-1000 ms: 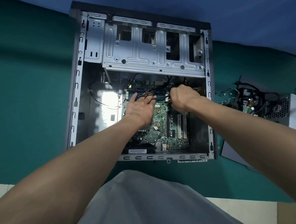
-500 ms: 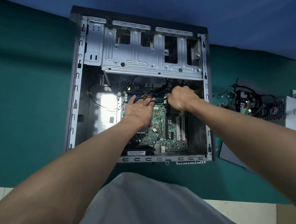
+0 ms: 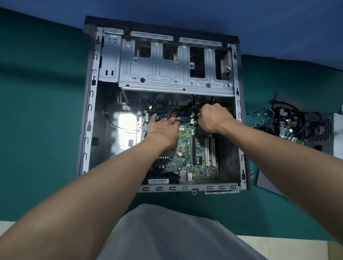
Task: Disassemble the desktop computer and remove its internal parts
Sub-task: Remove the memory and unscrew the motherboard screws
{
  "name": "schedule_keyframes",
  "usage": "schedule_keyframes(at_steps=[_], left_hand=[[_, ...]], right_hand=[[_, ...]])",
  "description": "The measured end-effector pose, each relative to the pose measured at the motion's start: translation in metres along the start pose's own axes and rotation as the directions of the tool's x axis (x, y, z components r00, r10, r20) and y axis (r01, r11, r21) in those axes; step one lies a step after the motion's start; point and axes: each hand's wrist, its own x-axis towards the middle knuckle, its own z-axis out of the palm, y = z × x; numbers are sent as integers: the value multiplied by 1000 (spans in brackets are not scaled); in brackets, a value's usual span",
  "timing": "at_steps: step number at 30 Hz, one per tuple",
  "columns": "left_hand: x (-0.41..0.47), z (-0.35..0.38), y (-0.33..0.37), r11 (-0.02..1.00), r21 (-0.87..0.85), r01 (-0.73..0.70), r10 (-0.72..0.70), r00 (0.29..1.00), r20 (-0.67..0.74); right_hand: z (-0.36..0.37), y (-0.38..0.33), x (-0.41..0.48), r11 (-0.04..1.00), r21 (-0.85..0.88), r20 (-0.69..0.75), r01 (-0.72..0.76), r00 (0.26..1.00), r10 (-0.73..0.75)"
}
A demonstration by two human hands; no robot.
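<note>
One open computer case (image 3: pixel 89 107) lies centred on the green tabletop (image 3: pixel 40 125). One power supply (image 3: pixel 339 135) rests far right. Inside the case, near right, sits one motherboard (image 3: pixel 185 149) with two white slots (image 3: pixel 206 150). Two hands: the left hand (image 3: pixel 163 129) lies flat on the board, and the right hand (image 3: pixel 214 117) curls round black cables (image 3: pixel 179 110).
</note>
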Motion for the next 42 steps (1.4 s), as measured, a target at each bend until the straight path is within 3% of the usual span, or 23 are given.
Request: schedule_keyframes(at_steps=[6, 10, 14, 32, 39, 42], left_hand=[[-1, -3, 2, 1000, -2, 10, -10, 1000, 23], [-2, -4, 3, 1000, 17, 10, -10, 1000, 27], [-3, -4, 3, 1000, 18, 12, -13, 999, 32], [-3, -4, 3, 999, 43, 20, -23, 998, 58], [-3, -2, 3, 999, 29, 26, -28, 999, 44], [-3, -2, 3, 1000, 15, 27, -28, 999, 35]], right_hand=[[1, -1, 1, 993, 113, -31, 27, 999, -24], [4, -1, -1, 1000, -6, -62, -21, 998, 21], [1, -1, -3, 997, -64, -55, 40, 998, -44], [4, 0, -10, 998, 40, -71, -42, 996, 44], [3, 0, -7, 996, 78, -64, 40, 997, -35], [2, -2, -6, 998, 67, -53, 10, 999, -6]])
